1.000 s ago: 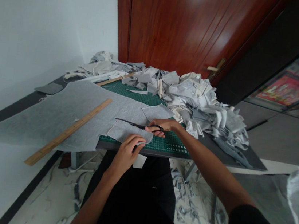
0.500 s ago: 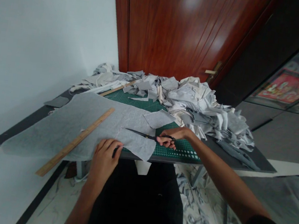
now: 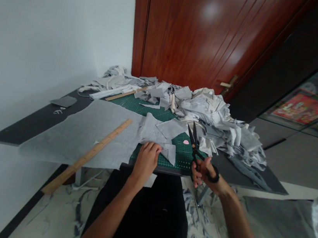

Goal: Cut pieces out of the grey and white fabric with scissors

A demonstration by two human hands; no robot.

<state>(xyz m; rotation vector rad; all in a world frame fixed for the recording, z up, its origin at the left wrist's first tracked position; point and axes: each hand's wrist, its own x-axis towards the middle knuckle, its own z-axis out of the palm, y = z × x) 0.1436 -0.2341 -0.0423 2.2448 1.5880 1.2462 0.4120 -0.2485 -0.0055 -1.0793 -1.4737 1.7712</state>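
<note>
Scissors (image 3: 193, 146) with black handles stand out in the head view, above the right part of the green cutting mat (image 3: 182, 153), their blades parted in a narrow V and pointing away from the person. The right hand (image 3: 203, 173) is closed around the handles, near the table's front edge. The left hand (image 3: 147, 157) is at the front edge too, its fingers bunched together on the grey cloth (image 3: 71, 135); whether they pinch it or only press on it, I cannot tell. That cloth spreads over the left and middle of the dark table (image 3: 22, 132), its right part lying partly over the mat, with a creased, folded portion just beyond the left hand and a turned corner (image 3: 171, 150) to the right of the fingers. Across the cloth a wooden ruler (image 3: 90, 153) lies at a slant, its lower end jutting past the front edge. A pale cut piece (image 3: 171, 128) rests against the folded portion, and a small pink scrap (image 3: 186, 142) sits on the mat just left of the blades. Along the back and right side runs a heap of grey and white fabric scraps (image 3: 204, 107), with a second wooden strip (image 3: 125, 93) near its left part. Behind stands a reddish-brown door (image 3: 188, 33); more scraps litter the pale floor (image 3: 203, 230) below.
</note>
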